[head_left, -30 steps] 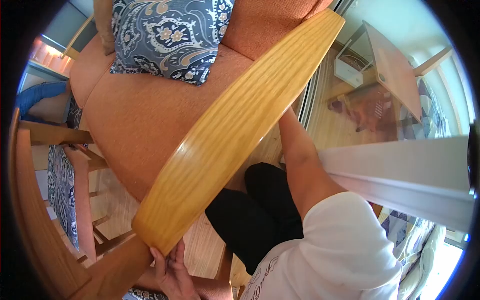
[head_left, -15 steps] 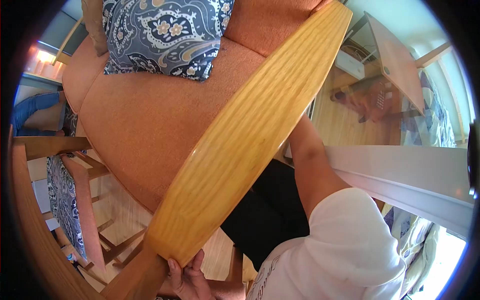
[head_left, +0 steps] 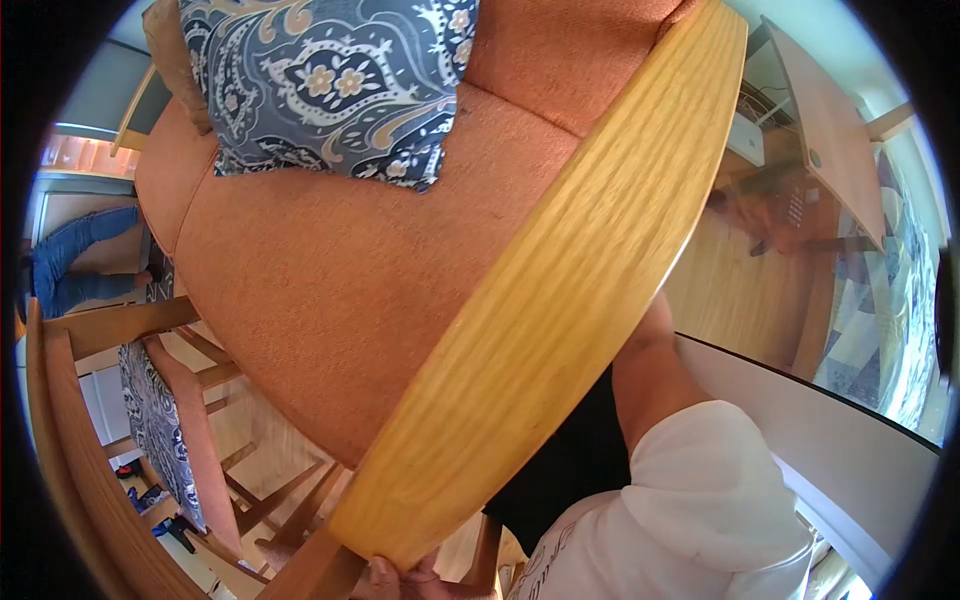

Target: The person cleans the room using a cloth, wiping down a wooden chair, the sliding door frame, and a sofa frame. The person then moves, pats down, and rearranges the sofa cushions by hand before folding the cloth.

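Note:
A long, curved light-wood armrest (head_left: 560, 290) crosses the view from lower left to upper right. It lies beside and above the orange seat cushion (head_left: 330, 270). At its lower end, my left hand (head_left: 405, 580) holds the edge, with thumb and fingertips close together near the joint with a darker wooden piece (head_left: 315, 570). My right forearm (head_left: 655, 375) passes beneath the armrest, and the right hand is hidden behind it. A blue-grey patterned pillow (head_left: 330, 90) rests on the seat.
A wooden chair frame (head_left: 120, 325) and a chair with a patterned cushion (head_left: 160, 420) stand at left. Beyond them are a person's jean-clad legs (head_left: 80, 255). On the right are a white ledge (head_left: 800, 420), glass with reflections, and a desk top (head_left: 830, 140).
The view has shifted, so the armrest and my left hand appear lower and further right. My left hand is still at the armrest's end. Less of my right forearm shows.

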Available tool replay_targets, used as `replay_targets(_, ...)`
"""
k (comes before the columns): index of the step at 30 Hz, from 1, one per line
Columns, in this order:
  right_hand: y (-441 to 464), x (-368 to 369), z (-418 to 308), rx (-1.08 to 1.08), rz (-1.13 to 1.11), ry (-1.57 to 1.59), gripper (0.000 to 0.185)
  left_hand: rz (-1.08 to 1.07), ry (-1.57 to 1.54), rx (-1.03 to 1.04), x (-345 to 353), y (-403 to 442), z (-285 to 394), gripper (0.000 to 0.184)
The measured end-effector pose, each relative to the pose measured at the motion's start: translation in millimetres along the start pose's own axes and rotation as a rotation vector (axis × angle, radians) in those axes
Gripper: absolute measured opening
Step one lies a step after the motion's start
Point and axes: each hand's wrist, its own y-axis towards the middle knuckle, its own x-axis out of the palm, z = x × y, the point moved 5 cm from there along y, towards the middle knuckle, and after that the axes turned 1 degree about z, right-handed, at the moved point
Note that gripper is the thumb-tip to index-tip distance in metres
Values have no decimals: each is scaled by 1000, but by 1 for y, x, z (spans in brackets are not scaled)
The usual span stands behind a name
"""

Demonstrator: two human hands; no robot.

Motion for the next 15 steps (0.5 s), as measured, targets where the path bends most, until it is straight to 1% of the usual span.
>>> replay_targets(2, -5, -3, 1, -5, 3, 4, 51, -101, 134, -73, -5, 5, 0, 45)
replay_targets(3, -7, -3, 0, -12, 5, 7, 51, -102, 126, -74, -21, 17, -3, 45)
replay_targets(5, -14, -4, 1, -18, 2, 11, 51, -451, 1121, 470, -42, 35, 1, 39)
replay_targets(6, -18, -6, 2, -21, 4, 11, 51, -441, 1119, 470, -34, 38, 1, 39)
replay_targets(8, -28, -14, 4, -22, -4, 15, 51, -541, 181, -48, 6, 42, -16, 49)
replay_targets(11, -46, -18, -3, -20, -15, 28, 51, -571, 236, -83, 25, 40, -10, 45)
replay_targets(13, -50, -19, -4, -24, -24, 40, 51, -753, 393, -155, 36, 47, -13, 42)
replay_targets(14, -53, -21, -4, -22, -23, 48, 51, -759, 382, -145, 39, 46, -13, 42)
replay_targets(15, -54, -23, -2, -17, -23, 50, 51, -687, 319, -175, 41, 49, -14, 38)
